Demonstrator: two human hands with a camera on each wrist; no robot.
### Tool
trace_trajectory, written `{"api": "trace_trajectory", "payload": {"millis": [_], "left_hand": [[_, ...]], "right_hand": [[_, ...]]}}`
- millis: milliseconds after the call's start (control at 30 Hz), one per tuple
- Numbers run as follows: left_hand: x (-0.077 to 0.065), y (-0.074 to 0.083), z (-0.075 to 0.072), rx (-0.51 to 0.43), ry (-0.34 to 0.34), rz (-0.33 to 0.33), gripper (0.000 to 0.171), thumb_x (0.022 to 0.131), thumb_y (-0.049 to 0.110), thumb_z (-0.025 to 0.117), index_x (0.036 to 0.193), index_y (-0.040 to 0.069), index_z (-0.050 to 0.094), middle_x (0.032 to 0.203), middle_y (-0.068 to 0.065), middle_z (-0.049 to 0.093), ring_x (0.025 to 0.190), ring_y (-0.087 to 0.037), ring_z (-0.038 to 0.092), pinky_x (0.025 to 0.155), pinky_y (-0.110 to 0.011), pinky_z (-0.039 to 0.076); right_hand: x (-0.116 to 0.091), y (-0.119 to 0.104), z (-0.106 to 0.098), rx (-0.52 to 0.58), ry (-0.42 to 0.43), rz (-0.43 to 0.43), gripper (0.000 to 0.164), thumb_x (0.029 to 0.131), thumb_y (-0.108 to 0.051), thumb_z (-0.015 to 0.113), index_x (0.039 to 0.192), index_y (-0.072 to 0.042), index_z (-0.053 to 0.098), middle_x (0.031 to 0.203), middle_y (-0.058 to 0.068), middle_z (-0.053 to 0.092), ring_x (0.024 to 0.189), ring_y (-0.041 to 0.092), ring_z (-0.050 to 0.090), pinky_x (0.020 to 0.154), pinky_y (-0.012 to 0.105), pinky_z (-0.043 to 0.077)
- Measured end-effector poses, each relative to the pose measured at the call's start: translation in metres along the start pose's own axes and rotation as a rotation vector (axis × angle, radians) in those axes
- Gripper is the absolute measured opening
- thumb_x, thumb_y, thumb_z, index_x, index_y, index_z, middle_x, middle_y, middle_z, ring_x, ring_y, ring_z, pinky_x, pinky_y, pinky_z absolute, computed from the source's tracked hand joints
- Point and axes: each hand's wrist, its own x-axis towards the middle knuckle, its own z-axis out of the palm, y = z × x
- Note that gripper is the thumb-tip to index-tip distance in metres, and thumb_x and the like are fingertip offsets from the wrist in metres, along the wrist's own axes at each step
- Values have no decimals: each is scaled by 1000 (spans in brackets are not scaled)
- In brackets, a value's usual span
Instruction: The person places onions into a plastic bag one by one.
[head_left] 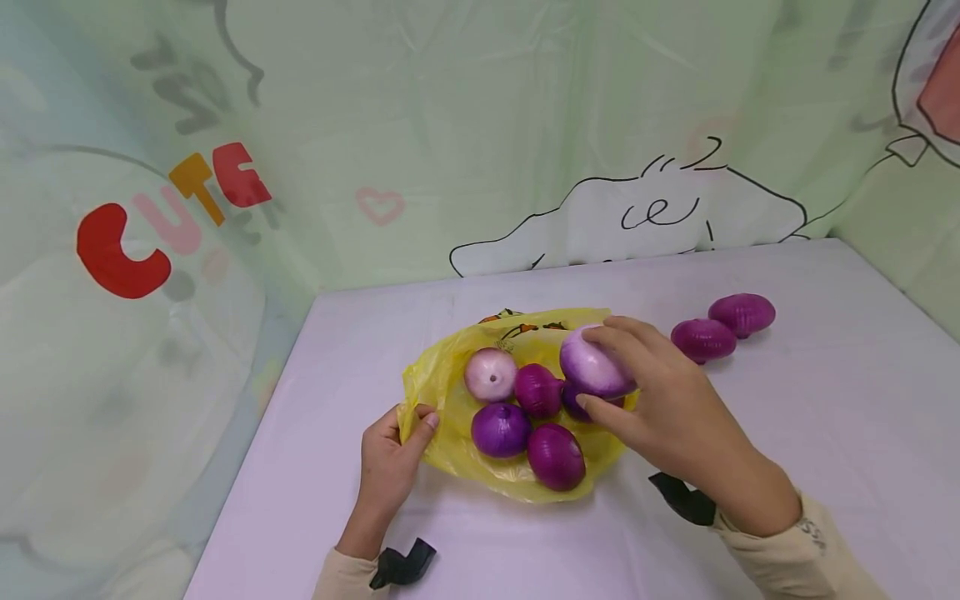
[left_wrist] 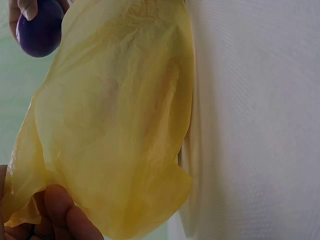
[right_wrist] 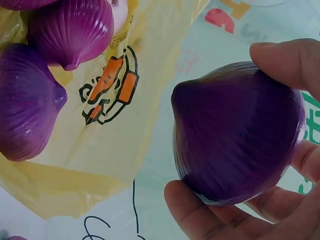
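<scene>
Pale green sheeting (head_left: 480,100) with cartoon outlines rises behind the pale lilac table (head_left: 817,408), and well beyond my left fingers, leftmost, big coloured letters (head_left: 206,196) read C, U, T and a red fourth I can't be sure of. My left hand (head_left: 392,458) pinches the left edge of a yellow plastic bag (head_left: 452,437). Just right of those fingertips, inside the bag, sit a pale pink onion (head_left: 490,371) and, nearer me, a violet onion (head_left: 500,431); further right, two magenta onions (head_left: 538,391). An orange-and-black figure (right_wrist: 107,82) is printed on the bag. Above the bag's right side, my right hand (head_left: 675,400) curls fingers and thumb round a shiny purple-and-white onion (head_left: 591,362), which partly hides another purple one (head_left: 573,402) beneath. On the table beyond my right knuckles lie two loose onions (head_left: 703,341), also magenta, just beside each other. Behind my right wrist, the cuff (head_left: 780,546) bears dark lettering too small to read.
</scene>
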Motion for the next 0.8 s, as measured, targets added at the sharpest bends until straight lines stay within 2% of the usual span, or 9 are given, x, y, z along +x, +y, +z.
{"api": "trace_trajectory", "payload": {"millis": [800], "left_hand": [[1, 0, 0, -1, 1, 9, 10, 96, 8, 75, 98, -1, 74, 80, -9, 67, 69, -12, 62, 62, -23, 54]], "right_hand": [[5, 0, 16, -28, -87, 21, 62, 79, -15, 91, 134, -6, 64, 138, 23, 58, 122, 43, 60, 93, 60, 55]]}}
